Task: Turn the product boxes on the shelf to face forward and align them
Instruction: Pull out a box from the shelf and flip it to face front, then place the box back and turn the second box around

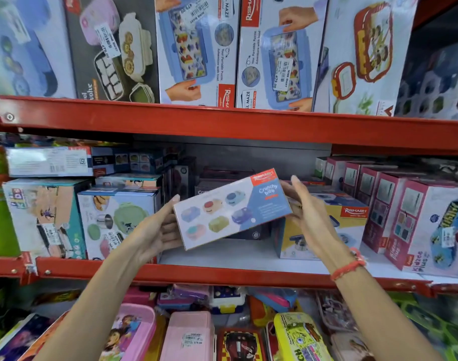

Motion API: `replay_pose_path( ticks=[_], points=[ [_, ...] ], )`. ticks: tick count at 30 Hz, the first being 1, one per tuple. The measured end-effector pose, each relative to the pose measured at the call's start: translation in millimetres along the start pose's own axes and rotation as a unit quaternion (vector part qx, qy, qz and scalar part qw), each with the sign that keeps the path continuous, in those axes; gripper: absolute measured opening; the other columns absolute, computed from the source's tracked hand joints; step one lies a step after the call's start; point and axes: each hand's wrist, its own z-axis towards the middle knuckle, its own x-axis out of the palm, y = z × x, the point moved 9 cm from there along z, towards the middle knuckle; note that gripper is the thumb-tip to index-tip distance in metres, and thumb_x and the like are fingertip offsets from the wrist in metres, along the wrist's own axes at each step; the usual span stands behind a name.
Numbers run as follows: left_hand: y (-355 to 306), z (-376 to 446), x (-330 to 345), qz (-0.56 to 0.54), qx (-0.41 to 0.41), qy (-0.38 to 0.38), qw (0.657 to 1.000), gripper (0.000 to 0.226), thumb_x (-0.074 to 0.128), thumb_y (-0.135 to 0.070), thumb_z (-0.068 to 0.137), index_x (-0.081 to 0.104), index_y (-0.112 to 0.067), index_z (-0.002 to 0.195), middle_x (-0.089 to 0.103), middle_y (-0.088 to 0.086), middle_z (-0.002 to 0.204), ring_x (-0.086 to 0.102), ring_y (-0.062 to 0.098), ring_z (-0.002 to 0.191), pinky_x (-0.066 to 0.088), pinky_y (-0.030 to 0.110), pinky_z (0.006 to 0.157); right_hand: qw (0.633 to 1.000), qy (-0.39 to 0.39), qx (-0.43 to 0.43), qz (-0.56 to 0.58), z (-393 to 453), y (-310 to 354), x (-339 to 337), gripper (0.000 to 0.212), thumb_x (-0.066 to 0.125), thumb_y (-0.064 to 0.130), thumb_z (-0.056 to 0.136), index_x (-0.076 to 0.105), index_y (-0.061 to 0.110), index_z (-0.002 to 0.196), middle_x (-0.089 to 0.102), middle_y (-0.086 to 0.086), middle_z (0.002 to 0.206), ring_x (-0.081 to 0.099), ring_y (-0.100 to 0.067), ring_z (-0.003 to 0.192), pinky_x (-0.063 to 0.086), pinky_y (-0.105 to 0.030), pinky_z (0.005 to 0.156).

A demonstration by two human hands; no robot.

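Observation:
A flat white and blue "Crunchy Bite" box (233,209) hangs tilted in the air in front of the middle shelf (222,272), its printed face toward me. My left hand (155,230) supports its left end from below and my right hand (306,212) grips its right end. Behind it lie dark boxes (217,183) in the shelf's gap. A yellow and blue Rishabh box (324,230) stands just right of the gap. A white box with green lunch boxes (118,220) stands to the left.
Pink and white Kidzee Plus boxes (410,220) line the shelf's right end. Stacked boxes (45,162) fill the left end. Tall lunch-box cartons (196,48) stand on the upper shelf. Pencil cases and pouches (188,334) fill the lower shelf.

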Motion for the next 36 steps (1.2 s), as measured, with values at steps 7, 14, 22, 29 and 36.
replay_pose_path(
  ticks=[7, 14, 22, 29, 36],
  points=[
    [-11.1, -4.2, -5.2, 0.005, 0.065, 0.056, 0.996, 0.046, 0.076, -0.008, 0.065, 0.065, -0.006, 0.109, 0.078, 0.006, 0.086, 0.074, 0.015, 0.076, 0.06, 0.024, 0.066, 0.999, 0.038, 0.023, 0.019, 7.0, -15.2, 4.1, 0.037, 0.066, 0.035, 0.085, 0.07, 0.012, 0.114, 0.078, -0.001, 0.103, 0.072, -0.021, 0.099, 0.06, -0.029, 0.076],
    [6.1, 0.8, -7.3, 0.15, 0.126, -0.09, 0.976, 0.062, 0.074, 0.014, 0.067, 0.056, 0.003, 0.126, 0.063, 0.018, 0.123, 0.062, 0.022, 0.11, 0.05, 0.028, 0.091, 0.989, 0.008, -0.066, -0.131, 4.0, -43.8, 14.4, 0.067, 0.066, -0.012, 0.082, 0.041, 0.002, 0.143, 0.051, 0.006, 0.13, 0.057, -0.011, 0.113, 0.05, -0.007, 0.078],
    [41.4, 0.8, -10.5, 0.144, 0.134, -0.235, 0.952, 0.048, 0.069, 0.01, 0.075, 0.06, 0.004, 0.121, 0.065, 0.022, 0.121, 0.065, 0.028, 0.108, 0.047, 0.028, 0.09, 0.972, -0.037, -0.123, -0.194, -10.8, -86.4, 24.2, 0.074, 0.069, -0.002, 0.084, 0.037, 0.016, 0.147, 0.051, 0.006, 0.134, 0.054, -0.011, 0.125, 0.043, -0.005, 0.092],
    [36.8, -6.5, 6.1, 0.245, 0.176, -0.289, 0.908, 0.057, 0.069, -0.001, 0.08, 0.05, -0.004, 0.133, 0.062, 0.016, 0.128, 0.06, 0.021, 0.112, 0.047, 0.032, 0.098, 0.924, -0.061, -0.191, -0.327, -17.1, -76.6, 18.4, 0.066, 0.062, 0.022, 0.092, 0.031, 0.02, 0.15, 0.071, -0.018, 0.116, 0.069, -0.029, 0.104, 0.057, -0.038, 0.088],
    [-1.2, -42.8, 109.1, 0.241, 0.421, -0.252, 0.838, 0.029, 0.054, -0.003, 0.089, 0.059, -0.013, 0.115, 0.063, 0.004, 0.108, 0.063, 0.015, 0.096, 0.052, 0.027, 0.081, 0.902, -0.113, -0.335, -0.25, -37.4, -13.6, -60.3, 0.032, 0.052, 0.023, 0.096, 0.063, 0.01, 0.124, 0.07, 0.004, 0.115, 0.068, -0.007, 0.103, 0.05, -0.01, 0.082]
  ],
)
